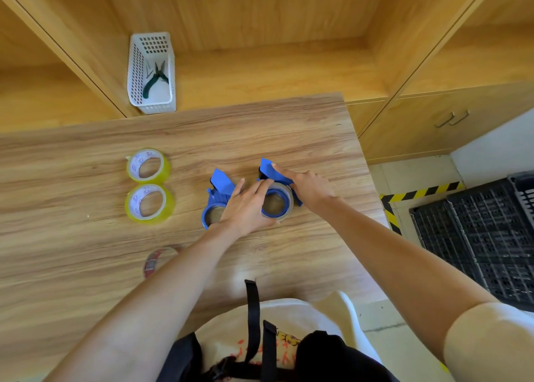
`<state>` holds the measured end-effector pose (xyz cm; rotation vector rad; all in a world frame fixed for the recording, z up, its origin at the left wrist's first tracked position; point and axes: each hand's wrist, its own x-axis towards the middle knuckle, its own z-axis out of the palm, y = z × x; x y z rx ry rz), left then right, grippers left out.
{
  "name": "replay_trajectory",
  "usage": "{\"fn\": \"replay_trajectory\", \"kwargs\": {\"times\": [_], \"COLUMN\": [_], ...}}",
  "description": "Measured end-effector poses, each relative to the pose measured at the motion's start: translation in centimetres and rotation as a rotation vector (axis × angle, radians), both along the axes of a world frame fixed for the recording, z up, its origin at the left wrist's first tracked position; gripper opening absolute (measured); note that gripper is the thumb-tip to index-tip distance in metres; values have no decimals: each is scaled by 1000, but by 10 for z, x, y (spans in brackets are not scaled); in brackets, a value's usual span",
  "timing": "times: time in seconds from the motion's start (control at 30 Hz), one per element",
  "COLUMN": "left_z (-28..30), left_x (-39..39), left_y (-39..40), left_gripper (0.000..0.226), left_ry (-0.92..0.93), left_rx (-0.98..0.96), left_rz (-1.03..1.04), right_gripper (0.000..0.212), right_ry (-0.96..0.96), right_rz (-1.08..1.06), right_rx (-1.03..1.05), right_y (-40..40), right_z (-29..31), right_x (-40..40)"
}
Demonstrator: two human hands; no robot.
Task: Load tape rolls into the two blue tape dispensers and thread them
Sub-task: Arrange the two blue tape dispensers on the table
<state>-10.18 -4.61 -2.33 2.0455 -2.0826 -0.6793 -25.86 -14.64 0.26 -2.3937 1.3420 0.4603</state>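
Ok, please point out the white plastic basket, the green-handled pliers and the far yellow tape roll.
White plastic basket (135, 72), head view: its left perforated wall.
Green-handled pliers (152, 82), head view: on one handle.
Far yellow tape roll (165, 168), head view: its outer yellow side.

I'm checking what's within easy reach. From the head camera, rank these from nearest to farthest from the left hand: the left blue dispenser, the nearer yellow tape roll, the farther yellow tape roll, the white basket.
1. Left blue dispenser: right beside the left hand, partly under it.
2. Nearer yellow tape roll: further left on the table.
3. Farther yellow tape roll: left and behind it.
4. White basket: back on the shelf.
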Motion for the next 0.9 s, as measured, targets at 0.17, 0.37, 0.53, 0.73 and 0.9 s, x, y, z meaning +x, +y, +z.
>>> {"fn": "replay_trajectory", "kwargs": {"times": [0.17,0.37,0.53,0.73,0.9], "left_z": [10,31,31,25,21], "left_x": [9,23,52,82,103], "left_y": [11,31,64,119,159], "left_gripper": [98,97,100,98,94], "left_ry": [112,235,212,175,136], "left_rx": [-97,-273,-223,-182,-160], "left_rz": [-5,116,204,253,338], "right_gripper": [60,67,52,27,27], "right_ry": [-14,-100,-105,-204,-95], "right_rz": [-2,11,-14,48,98], "right_rx": [-26,-48,-72,-93,-91], "right_y": [4,14,35,66,85], "right_z": [9,20,26,20,16], "right_x": [-3,4,23,58,88]}}
